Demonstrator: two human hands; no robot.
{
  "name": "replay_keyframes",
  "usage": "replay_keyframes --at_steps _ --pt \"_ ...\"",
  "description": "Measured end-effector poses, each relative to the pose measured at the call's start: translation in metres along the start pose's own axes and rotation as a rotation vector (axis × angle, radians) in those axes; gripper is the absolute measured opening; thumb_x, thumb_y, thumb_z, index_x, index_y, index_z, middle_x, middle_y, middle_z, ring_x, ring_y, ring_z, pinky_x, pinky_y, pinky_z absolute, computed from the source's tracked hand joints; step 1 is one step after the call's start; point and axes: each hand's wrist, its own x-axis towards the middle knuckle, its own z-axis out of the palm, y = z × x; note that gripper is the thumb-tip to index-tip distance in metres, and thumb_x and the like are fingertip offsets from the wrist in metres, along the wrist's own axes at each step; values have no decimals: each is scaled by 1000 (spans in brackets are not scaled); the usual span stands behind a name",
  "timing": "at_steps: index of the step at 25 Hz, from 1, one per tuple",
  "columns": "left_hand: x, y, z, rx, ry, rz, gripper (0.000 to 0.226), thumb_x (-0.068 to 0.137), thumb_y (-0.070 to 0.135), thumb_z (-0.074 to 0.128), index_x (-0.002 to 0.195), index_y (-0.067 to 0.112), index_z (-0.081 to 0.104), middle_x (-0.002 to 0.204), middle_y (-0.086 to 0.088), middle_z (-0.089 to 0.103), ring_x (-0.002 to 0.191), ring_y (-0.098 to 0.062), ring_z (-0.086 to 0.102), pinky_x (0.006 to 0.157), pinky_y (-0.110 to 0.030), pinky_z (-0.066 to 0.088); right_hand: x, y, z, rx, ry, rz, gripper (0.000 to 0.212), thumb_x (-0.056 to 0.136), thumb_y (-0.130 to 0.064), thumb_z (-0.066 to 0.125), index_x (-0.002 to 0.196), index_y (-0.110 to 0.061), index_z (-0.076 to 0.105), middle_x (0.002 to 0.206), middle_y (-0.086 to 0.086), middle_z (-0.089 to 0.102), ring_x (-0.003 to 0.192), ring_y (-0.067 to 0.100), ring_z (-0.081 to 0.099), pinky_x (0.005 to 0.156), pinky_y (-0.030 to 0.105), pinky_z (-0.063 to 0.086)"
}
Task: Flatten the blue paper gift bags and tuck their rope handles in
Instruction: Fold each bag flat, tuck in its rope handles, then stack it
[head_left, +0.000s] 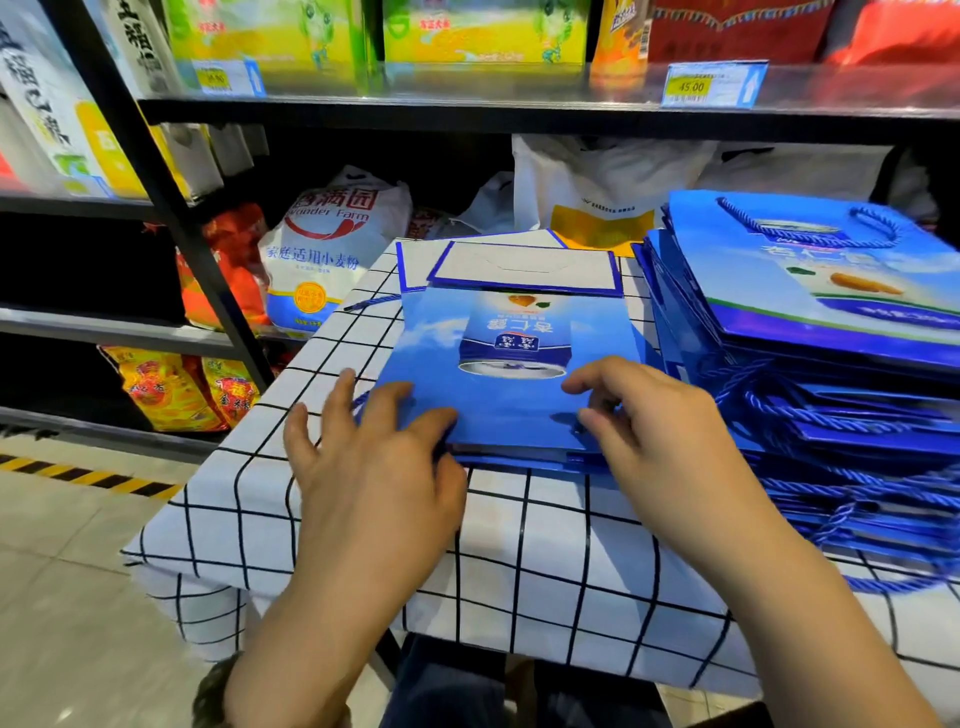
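Blue gift bag (498, 374) lies flat toward the checked table's (519, 545) front edge, left hand (374, 467) spread wide pinning it, right hand (670, 441) bent-fingered at its mouth, grip unclear.

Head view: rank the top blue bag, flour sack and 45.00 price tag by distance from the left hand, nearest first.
1. Top blue bag: touching, with the left hand resting fingers on its near left corner.
2. Flour sack: back left, beyond the bag.
3. 45.00 price tag: high up, far right, clearly farthest.
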Motion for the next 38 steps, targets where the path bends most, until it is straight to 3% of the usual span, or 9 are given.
replay_keyframes --at_steps 2,4,8,14,19,25,30,35,38 --pt "10 12 -6 -180 -120 52 39 72 30 42 100 29 70 104 5 65 112 -26 54 104 -47 28 3 -5 -1 146 -4 70 20 85 -15 59 90 -35 56 67 -11 56 61 3 53 61 18 40" --pt "18 30 -9 -426 -251 136 33 75 34 42 92 30 70 93 8 64 94 -14 58 89 -34 44 8 -7 -3 322 12 173 21 82 -14 64 85 -33 58 59 -7 59 50 7 54 55 19 40" --pt "26 50 0 -608 -136 142 16 73 41 58 67 25 57 73 7 59 74 -7 54 67 -28 43 15 -8 -18 798 -63 335 33 80 5 61 104 -18 59 57 2 65 43 10 54 42 16 40" --pt "22 58 10 -763 -252 167 42 56 62 50 96 48 56 87 19 62 93 -1 57 91 -37 43 15 -6 -22 986 -13 278 47 82 18 45 105 -21 57 88 4 62 56 13 61 53 19 50" --pt "27 65 9 -745 -238 63 34 45 71 50 76 58 57 91 28 62 99 -2 56 97 -43 38 13 -9 -18 1134 -57 214 45 73 5 55 108 -25 57 104 3 61 72 14 65 66 20 55" --pt "26 74 7 -856 -276 -76 16 54 51 61 69 48 63 71 33 60 80 5 57 98 -51 36 11 -12 -13 1079 -129 174 45 66 -15 58 105 -36 57 118 -6 60 109 16 61 92 25 48" --pt "22 77 11 -999 -310 -129 9 58 37 58 56 43 64 64 23 62 77 -8 59 99 -54 37 8 -11 -10 925 -164 136 43 86 5 51 109 -31 52 118 -2 58 104 6 60 81 11 49" --pt "27 71 4 -1255 -262 -265 14 70 21 64 67 7 66 69 -12 63 67 -18 56 69 -32 44 1 -5 -17 434 29 97 35 85 -8 57 97 -40 52 107 -15 57 81 0 61 74 14 45" --pt "43 58 -5 -1423 -301 -370 19 81 15 56 81 8 73 87 -2 73 88 -12 66 63 -16 48 -6 -5 -20 129 -13 84 24 84 -25 58 107 -31 58 98 -16 53 84 4 56 78 20 45"
